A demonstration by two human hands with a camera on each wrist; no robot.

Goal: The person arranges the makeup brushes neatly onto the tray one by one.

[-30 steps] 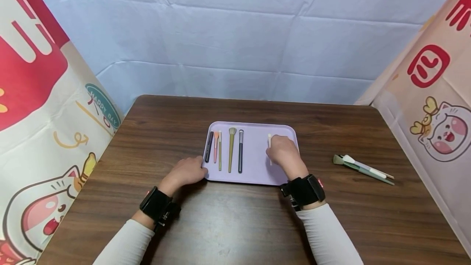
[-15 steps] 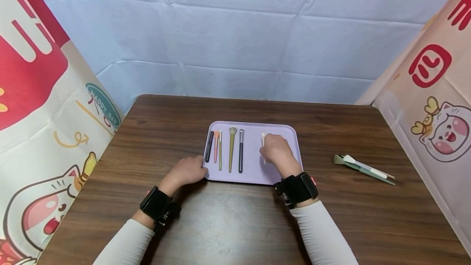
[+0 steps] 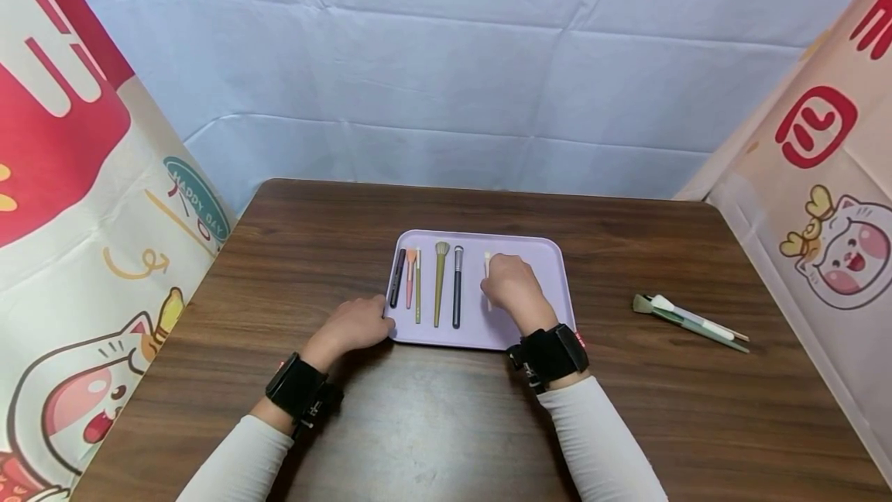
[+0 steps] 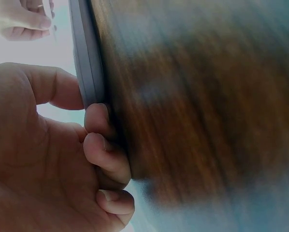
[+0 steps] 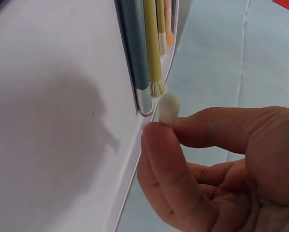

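Note:
In the head view, a lilac tray [image 3: 536, 245] lies on the table. My left hand [image 3: 354, 324] grips its near left corner, thumb on the rim and fingers curled at the outer side in the left wrist view. My right hand [image 3: 514, 287] pinches a slim pale makeup brush [image 3: 487, 260] over the tray's right half; its whitish tip [image 5: 169, 108] pokes out between thumb and fingers. To the left, lined up on the tray, are a dark blue brush [image 3: 457, 293], an olive brush [image 3: 439, 285], a thin green brush [image 3: 418, 293], a pink brush [image 3: 409, 281] and a black one [image 3: 396, 279].
On the brown wooden table [image 3: 599, 254], right of the tray, a green brush [image 3: 686, 322] and a white-handled brush [image 3: 697, 316] lie crossed together. A pale blue cloth [image 3: 446, 99] hangs behind, with printed cloths at both sides.
My right hand has moved left across the tray with the pale brush, closer to the dark blue brush. My left hand has stayed at the tray's corner.

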